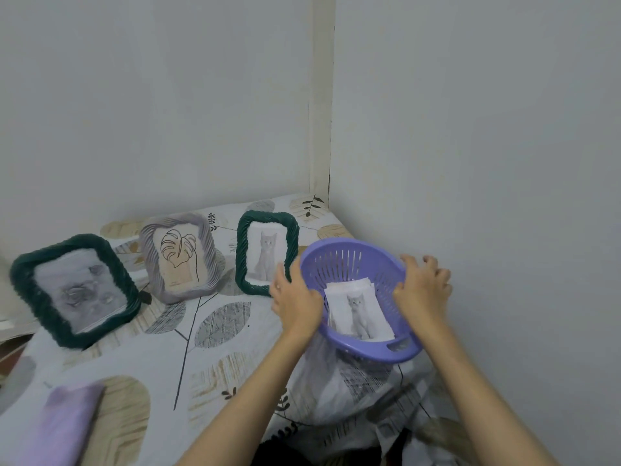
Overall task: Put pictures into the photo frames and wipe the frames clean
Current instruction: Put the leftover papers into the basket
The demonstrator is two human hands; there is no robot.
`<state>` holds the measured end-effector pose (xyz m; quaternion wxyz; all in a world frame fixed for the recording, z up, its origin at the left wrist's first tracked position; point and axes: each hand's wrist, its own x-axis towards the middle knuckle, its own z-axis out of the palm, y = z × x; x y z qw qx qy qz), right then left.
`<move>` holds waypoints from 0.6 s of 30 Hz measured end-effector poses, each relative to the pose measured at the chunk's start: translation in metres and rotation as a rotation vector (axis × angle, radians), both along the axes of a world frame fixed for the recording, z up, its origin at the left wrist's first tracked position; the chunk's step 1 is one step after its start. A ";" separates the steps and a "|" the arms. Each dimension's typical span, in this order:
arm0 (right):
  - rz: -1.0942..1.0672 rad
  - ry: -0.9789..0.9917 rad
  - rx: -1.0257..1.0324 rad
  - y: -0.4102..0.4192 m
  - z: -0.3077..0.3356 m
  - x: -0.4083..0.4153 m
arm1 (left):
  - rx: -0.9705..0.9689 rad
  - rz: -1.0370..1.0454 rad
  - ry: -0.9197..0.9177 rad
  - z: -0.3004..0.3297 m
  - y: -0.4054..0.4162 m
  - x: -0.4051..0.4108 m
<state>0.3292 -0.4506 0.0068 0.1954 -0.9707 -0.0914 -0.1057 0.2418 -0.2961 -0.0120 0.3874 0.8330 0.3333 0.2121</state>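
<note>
Purple plastic basket point(353, 264), holding the stacked cat pictures point(361, 314) beside the green frame point(265, 252), is being gripped at its rim by the left hand point(295, 301) and right hand point(421, 285), so keeping it level should stop prints sliding.

Pale grey walls point(151, 95) meeting at a corner, leaf-patterned sheet point(208, 331) on the surface below

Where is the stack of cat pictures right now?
In the head view, the stack of cat pictures lies inside the purple basket at right, between both hands, right of the green cat frame.
</note>
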 end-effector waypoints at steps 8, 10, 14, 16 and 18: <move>0.118 0.308 0.270 -0.027 -0.001 0.012 | -0.696 -0.045 -0.162 -0.007 -0.007 -0.019; 0.120 0.311 0.272 -0.026 0.001 0.014 | -0.697 -0.031 -0.176 -0.007 -0.012 -0.018; 0.113 0.318 0.239 -0.024 0.002 0.016 | -0.702 -0.031 -0.145 -0.002 -0.012 -0.018; 0.107 0.317 0.197 -0.023 0.001 0.014 | -0.645 -0.047 -0.109 0.000 -0.008 -0.022; 0.071 0.280 0.115 -0.021 0.000 0.013 | -0.592 -0.049 -0.097 0.001 0.000 -0.027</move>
